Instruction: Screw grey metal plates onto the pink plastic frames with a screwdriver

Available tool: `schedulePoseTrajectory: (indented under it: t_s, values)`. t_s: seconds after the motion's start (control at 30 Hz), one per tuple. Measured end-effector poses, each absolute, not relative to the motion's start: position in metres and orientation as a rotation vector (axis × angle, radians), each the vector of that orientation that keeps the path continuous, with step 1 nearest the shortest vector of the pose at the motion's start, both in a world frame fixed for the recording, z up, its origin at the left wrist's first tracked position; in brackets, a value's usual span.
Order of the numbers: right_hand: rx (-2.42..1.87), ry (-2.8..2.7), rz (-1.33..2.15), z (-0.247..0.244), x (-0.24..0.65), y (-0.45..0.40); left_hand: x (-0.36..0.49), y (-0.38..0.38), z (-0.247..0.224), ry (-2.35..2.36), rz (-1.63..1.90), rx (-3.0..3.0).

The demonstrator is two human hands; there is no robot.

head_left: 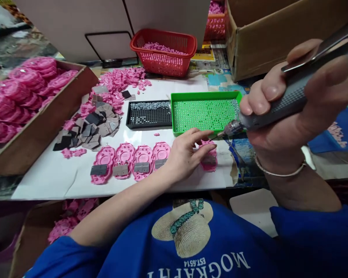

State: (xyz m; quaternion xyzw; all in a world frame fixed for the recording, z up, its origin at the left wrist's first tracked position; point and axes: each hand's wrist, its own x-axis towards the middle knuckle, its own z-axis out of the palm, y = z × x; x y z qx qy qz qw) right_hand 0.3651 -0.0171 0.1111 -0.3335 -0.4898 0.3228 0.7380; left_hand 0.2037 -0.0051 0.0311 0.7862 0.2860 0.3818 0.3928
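Near the table's (pixel 60 181) front edge: left hand (pixel 185 154) flat, pressing pink paw-shaped part (pixel 209 158); right hand (pixel 295 112) clenched around electric screwdriver (pixel 290 100), tip by green screw tray (pixel 204 114).

Your one camera sits on your head, looking forward and steeply down at the green tray (pixel 204 116); your chest lies close beneath it, boxes beyond it.

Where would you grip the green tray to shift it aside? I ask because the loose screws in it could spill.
Judging by its shape, grip the green tray by its raised rim on the two short ends and keep it level. Come from the left end, since the right hand with the screwdriver crowds the right.
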Motion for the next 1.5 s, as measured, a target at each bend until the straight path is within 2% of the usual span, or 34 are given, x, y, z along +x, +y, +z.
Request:
schedulePoseTrajectory:
  t_s: [0.6,1.5]
  values:
    - [-0.604,-1.010,0.823,0.110,0.354,-0.026,0.208,-0.008,0.025,0.752,0.967,1.686]
    - [-0.644,-1.011,0.793,0.108,0.343,-0.037,0.201,-0.012,0.022,0.713,0.883,1.866]
